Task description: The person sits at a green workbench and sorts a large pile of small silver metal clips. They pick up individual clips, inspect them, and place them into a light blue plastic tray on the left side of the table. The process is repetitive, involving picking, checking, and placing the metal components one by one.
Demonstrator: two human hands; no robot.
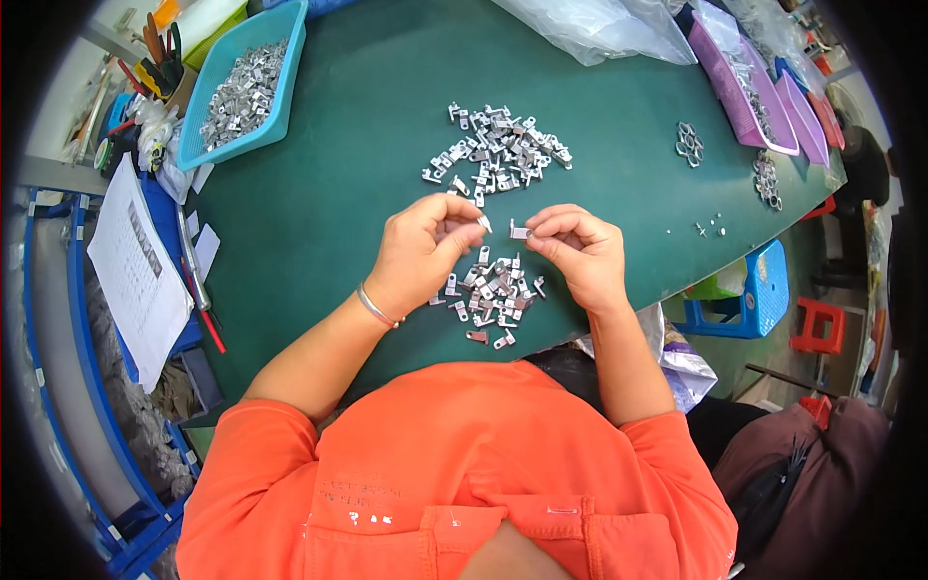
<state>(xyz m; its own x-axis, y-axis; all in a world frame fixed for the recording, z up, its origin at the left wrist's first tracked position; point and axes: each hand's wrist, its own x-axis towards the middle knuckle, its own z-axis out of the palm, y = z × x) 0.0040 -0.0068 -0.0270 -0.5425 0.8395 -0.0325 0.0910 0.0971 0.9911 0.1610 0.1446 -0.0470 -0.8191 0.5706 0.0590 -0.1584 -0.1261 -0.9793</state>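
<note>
Between two heaps of small metal brackets, both my hands are raised over a green table [358, 126]. My left hand [420, 242], with a bangle at the wrist, pinches one small metal bracket [484, 224] at its fingertips. In my right hand [580, 251], thumb and fingers close on another metal bracket [519, 231], whose flat tab points left. The larger heap of brackets [507, 145] lies beyond my hands. A smaller heap of brackets [495, 290] lies nearer to me, just below my fingers.
A blue basket [290, 92] full of metal parts stands far left, near papers [145, 271] and a red pen [214, 332]. Far right are a purple basket [720, 72], clustered metal rings [688, 145] and plastic bags [609, 29]. A blue stool [764, 290] stands beyond the right edge.
</note>
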